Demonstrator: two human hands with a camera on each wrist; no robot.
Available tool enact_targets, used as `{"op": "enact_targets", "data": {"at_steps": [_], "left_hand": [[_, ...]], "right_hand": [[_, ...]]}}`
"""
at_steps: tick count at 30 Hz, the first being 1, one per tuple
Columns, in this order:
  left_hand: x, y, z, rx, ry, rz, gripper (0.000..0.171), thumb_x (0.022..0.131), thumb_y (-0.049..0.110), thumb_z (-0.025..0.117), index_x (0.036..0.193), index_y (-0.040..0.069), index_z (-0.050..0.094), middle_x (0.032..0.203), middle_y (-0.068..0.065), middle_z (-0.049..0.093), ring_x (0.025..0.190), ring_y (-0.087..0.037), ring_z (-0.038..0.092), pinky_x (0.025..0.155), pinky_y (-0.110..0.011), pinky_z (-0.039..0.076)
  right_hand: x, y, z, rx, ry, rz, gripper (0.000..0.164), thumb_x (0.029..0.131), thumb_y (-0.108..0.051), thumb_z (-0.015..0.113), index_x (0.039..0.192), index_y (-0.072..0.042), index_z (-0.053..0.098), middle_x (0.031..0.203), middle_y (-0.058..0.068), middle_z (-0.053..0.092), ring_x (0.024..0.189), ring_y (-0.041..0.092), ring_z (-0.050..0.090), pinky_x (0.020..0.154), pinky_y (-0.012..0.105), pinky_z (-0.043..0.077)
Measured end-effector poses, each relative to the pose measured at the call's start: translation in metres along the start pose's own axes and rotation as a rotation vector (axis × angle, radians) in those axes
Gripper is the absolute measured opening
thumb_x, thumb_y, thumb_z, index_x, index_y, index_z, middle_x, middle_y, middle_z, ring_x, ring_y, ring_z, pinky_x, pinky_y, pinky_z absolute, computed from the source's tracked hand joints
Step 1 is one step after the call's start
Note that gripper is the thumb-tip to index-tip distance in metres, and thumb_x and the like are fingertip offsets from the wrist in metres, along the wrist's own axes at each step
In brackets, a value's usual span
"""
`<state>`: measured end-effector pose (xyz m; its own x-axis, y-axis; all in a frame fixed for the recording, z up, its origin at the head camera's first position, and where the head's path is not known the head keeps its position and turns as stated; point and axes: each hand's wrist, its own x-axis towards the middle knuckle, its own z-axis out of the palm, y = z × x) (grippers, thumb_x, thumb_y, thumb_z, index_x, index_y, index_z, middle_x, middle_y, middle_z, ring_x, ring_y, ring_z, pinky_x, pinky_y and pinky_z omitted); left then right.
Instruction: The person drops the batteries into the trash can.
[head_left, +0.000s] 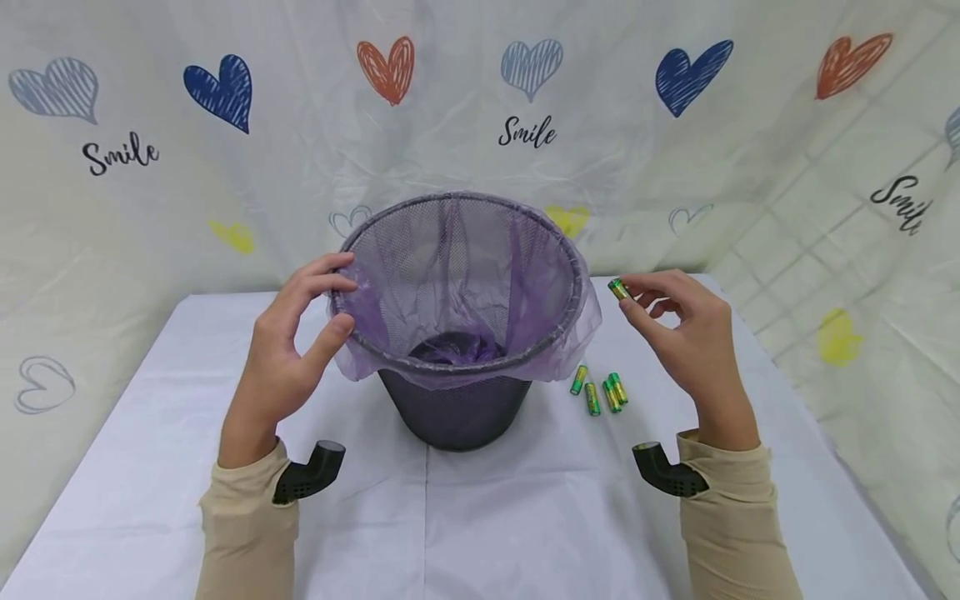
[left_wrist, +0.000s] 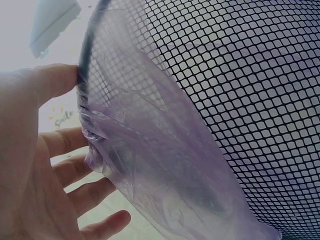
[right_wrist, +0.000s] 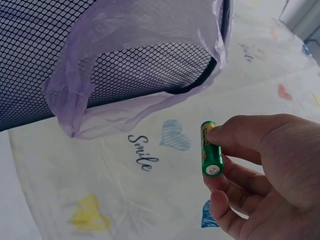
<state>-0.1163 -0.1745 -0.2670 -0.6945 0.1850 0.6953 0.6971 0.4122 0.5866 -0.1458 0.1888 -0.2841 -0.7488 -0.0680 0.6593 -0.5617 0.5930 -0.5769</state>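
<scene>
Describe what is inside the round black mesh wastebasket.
A thin purple plastic bag lines the wastebasket, gathered near the bottom. Nothing else shows inside; anything beneath its bunched folds or behind the near rim is hidden.

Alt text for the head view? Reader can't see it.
A right-hand grip pinches a green-and-yellow cylindrical battery, right of a black mesh wastebasket lined with a purple plastic bag. The left-hand grip touches its rim; four similar batteries lie on the white-covered table.
</scene>
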Motion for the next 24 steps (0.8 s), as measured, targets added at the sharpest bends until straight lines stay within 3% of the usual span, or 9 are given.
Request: {"op": "enact_targets", "data": {"at_steps": [8,15,17,24], "left_hand": [[-0.001,-0.003,0.000,0.002,0.008,0.003,0.030,0.089,0.015,0.054,0.107,-0.009,0.055,0.129,-0.021,0.051,0.125,-0.031,0.043,0.108,-0.024,0.030],[-0.006,-0.033,-0.001,0.003,0.002,0.024,0.031,0.088,0.023,0.057,0.112,0.004,0.058,0.133,-0.007,0.050,0.128,-0.023,0.043,0.109,-0.029,0.030],[-0.004,-0.026,-0.001,-0.003,0.006,0.027,0.031,0.088,0.022,0.056,0.111,0.001,0.058,0.133,-0.009,0.051,0.127,-0.024,0.043,0.109,-0.028,0.030],[0.000,-0.004,0.000,-0.006,0.003,0.011,0.031,0.089,0.016,0.053,0.107,-0.009,0.055,0.129,-0.022,0.050,0.125,-0.032,0.043,0.108,-0.024,0.030]], "right_hand": [[0.006,-0.009,-0.003,0.072,0.037,-0.018,0.023,0.075,0.008,0.065,0.097,0.003,0.068,0.089,0.010,0.063,0.076,0.003,0.056,0.067,0.014,0.045],[0.014,-0.006,-0.001,0.087,0.054,-0.045,0.026,0.074,0.007,0.067,0.098,-0.002,0.069,0.090,0.008,0.065,0.077,0.005,0.056,0.068,0.014,0.045],[0.016,-0.005,0.000,0.099,0.056,-0.048,0.026,0.074,0.007,0.067,0.098,-0.004,0.069,0.090,0.007,0.065,0.077,0.005,0.057,0.068,0.015,0.045],[0.023,-0.035,0.001,0.153,0.050,-0.080,0.023,0.075,0.010,0.064,0.096,0.004,0.068,0.088,0.013,0.064,0.075,0.007,0.056,0.067,0.017,0.045]]}}
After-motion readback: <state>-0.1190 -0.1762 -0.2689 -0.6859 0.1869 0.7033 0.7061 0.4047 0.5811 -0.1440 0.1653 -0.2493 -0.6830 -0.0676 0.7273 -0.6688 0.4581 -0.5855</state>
